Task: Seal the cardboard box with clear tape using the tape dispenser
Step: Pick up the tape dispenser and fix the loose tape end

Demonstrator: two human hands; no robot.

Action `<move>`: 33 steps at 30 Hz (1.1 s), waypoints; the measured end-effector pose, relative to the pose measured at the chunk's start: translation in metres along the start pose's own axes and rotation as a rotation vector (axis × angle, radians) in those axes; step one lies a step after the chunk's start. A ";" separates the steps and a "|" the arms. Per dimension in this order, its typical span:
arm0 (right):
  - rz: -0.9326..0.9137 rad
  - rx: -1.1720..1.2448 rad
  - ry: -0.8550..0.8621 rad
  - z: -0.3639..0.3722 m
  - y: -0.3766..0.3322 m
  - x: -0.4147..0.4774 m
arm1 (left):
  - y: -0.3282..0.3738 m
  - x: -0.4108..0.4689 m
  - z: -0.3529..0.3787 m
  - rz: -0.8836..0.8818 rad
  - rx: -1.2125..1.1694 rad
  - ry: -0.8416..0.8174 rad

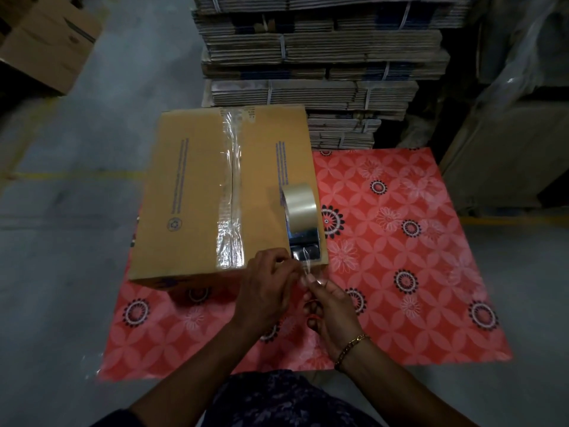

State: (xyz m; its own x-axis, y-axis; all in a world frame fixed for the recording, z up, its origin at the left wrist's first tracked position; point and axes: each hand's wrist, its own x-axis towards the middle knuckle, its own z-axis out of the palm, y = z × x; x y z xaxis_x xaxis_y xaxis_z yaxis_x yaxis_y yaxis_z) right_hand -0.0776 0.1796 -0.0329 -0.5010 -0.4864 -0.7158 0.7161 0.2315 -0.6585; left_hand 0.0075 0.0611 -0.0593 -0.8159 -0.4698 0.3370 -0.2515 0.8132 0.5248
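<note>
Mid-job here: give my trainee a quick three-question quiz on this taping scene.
1. True or false: the tape dispenser sits on the cardboard box.
2. What runs along the box's centre seam? A) clear tape B) string C) nothing
3. What are the left hand and right hand pinching between them?

Key: 1 true. 2 A. 3 the loose tape end coming off the dispenser.

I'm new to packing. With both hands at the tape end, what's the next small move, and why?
Probably free the tape's loose end and draw it out: both hands pinch it at the dispenser, which rests on the box, whose centre seam already carries tape.
</note>
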 end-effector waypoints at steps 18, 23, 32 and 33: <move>-0.742 -0.755 0.038 -0.061 -0.016 0.019 | 0.005 0.000 0.001 -0.203 -0.217 0.018; -0.915 -0.916 -0.054 -0.052 -0.029 0.031 | 0.007 0.002 0.000 -0.228 -0.256 0.030; -1.002 -1.035 -0.068 -0.050 -0.034 0.040 | 0.008 -0.001 -0.001 -0.290 -0.374 0.013; -1.004 -1.050 -0.065 -0.051 -0.034 0.040 | 0.008 -0.003 -0.002 -0.299 -0.390 0.013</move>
State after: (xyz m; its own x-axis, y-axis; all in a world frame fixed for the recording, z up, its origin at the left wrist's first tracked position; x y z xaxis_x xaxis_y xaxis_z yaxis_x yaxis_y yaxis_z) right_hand -0.1469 0.1948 -0.0511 -0.5244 -0.8411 0.1324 -0.6082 0.2612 -0.7495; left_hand 0.0085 0.0688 -0.0545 -0.7304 -0.6693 0.1358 -0.2578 0.4544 0.8527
